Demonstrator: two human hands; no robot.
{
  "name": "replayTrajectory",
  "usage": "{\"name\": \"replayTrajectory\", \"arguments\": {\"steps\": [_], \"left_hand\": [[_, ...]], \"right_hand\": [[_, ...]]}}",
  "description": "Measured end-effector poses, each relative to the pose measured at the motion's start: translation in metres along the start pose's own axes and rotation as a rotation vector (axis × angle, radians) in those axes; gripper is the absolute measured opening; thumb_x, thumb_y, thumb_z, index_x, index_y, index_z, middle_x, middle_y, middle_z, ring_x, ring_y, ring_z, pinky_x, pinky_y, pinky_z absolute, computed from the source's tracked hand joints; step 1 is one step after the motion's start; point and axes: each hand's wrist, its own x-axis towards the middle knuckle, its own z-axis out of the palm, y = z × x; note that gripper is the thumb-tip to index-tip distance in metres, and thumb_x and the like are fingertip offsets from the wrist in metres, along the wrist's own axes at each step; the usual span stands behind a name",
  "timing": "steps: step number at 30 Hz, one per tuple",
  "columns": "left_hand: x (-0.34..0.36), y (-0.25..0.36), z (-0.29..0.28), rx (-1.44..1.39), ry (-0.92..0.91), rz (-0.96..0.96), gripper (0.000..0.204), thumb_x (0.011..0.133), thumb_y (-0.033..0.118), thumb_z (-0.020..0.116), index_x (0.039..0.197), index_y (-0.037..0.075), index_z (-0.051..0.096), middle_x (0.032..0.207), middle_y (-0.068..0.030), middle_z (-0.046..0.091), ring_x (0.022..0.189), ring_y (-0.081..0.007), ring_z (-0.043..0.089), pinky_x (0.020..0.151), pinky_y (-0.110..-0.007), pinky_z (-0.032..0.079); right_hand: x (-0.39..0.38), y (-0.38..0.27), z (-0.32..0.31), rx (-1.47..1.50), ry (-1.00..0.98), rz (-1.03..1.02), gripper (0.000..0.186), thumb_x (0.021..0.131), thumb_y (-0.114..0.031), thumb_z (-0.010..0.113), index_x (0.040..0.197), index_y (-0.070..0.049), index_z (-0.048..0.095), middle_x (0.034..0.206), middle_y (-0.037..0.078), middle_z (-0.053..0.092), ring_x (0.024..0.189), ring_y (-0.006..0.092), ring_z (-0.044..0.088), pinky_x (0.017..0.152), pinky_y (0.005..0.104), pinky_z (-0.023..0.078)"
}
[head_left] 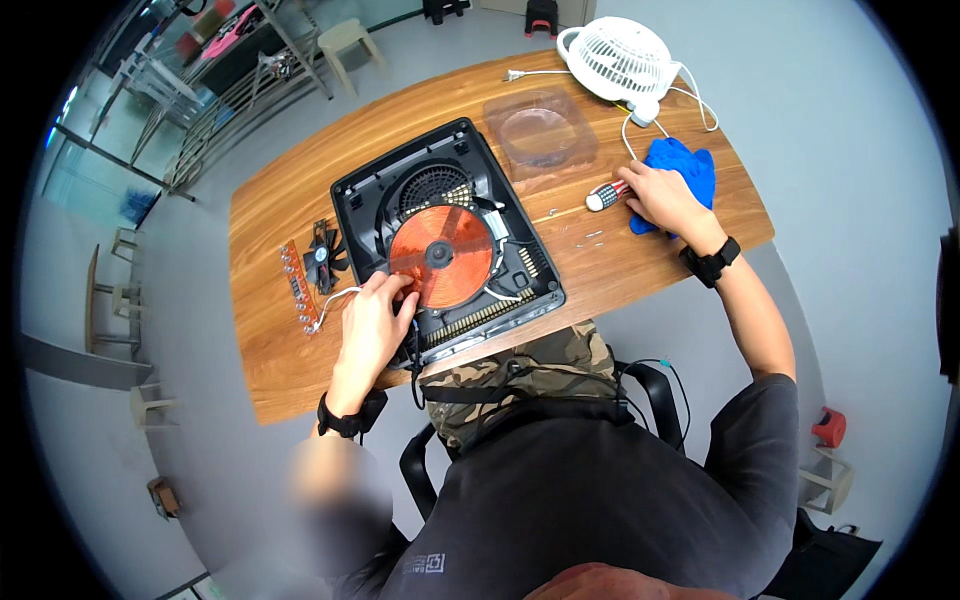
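Note:
An opened induction cooker base (545, 290) lies on the table in front of me, its round copper coil (468, 270) exposed. My left hand (372, 318) rests at the coil's near-left edge with its fingers curled together; whatever is between them is hidden. A white wire (342, 296) runs from beneath that hand to a narrow orange circuit board (296, 284). On the right, my right hand (668, 200) closes round a screwdriver (604, 196) with a red, black and white handle. Its shaft cannot be seen. Under and beside this hand is a blue cloth or glove (697, 170).
A black fan (324, 258) sits left of the cooker base. Several small screws (592, 236) lie to its right. Behind them is a clear plastic tray (575, 140). A white fan (620, 60) with a cord stands at the far right edge.

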Motion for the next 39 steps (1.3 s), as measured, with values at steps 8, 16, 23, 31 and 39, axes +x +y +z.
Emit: {"name": "replayTrajectory", "arguments": {"steps": [8,16,23,31,39], "left_hand": [[0.0,0.003,0.0,-0.028,-0.031,0.016,0.017,0.089,0.016,0.073,0.102,0.005,0.073,0.09,-0.0101,0.067,0.081,-0.0306,0.07,0.071,-0.042,0.056],[0.003,-0.001,0.005,-0.049,-0.034,0.017,0.015,0.087,0.015,0.075,0.092,0.002,0.072,0.088,-0.014,0.071,0.084,-0.035,0.069,0.073,-0.044,0.055],[0.007,-0.004,0.003,-0.049,-0.069,0.016,0.014,0.086,0.015,0.076,0.088,0.001,0.073,0.09,-0.0142,0.073,0.085,-0.035,0.07,0.076,-0.043,0.056],[0.005,-0.008,0.008,-0.074,-0.041,0.058,0.014,0.091,0.017,0.071,0.091,0.003,0.073,0.089,-0.0142,0.072,0.084,-0.0356,0.07,0.072,-0.046,0.056],[0.001,-0.007,0.01,-0.045,-0.039,0.04,0.015,0.094,0.019,0.069,0.095,0.004,0.073,0.093,-0.0136,0.07,0.086,-0.0364,0.069,0.073,-0.046,0.056]], "right_hand": [[0.022,0.005,0.023,-0.039,-0.094,-0.06,0.029,0.081,-0.006,0.072,0.11,-0.007,0.067,0.108,0.013,0.068,0.092,0.0361,0.07,0.076,0.0456,0.058],[0.022,0.004,-0.021,0.029,0.074,-0.002,0.033,0.079,-0.007,0.074,0.11,-0.004,0.063,0.102,0.015,0.069,0.091,0.0372,0.068,0.076,0.0473,0.055],[0.027,-0.027,-0.082,0.214,0.363,0.09,0.029,0.08,-0.011,0.077,0.105,-0.003,0.066,0.086,0.012,0.069,0.077,0.0259,0.069,0.069,0.038,0.055],[0.053,-0.121,-0.119,0.52,0.242,-0.105,0.03,0.085,-0.017,0.079,0.107,-0.001,0.068,0.085,0.006,0.073,0.07,0.0114,0.069,0.067,0.0273,0.056],[0.111,-0.16,-0.078,0.595,0.177,-0.338,0.028,0.082,-0.02,0.081,0.098,-0.003,0.066,0.075,0.008,0.066,0.064,0.0156,0.061,0.06,0.0305,0.05]]}}
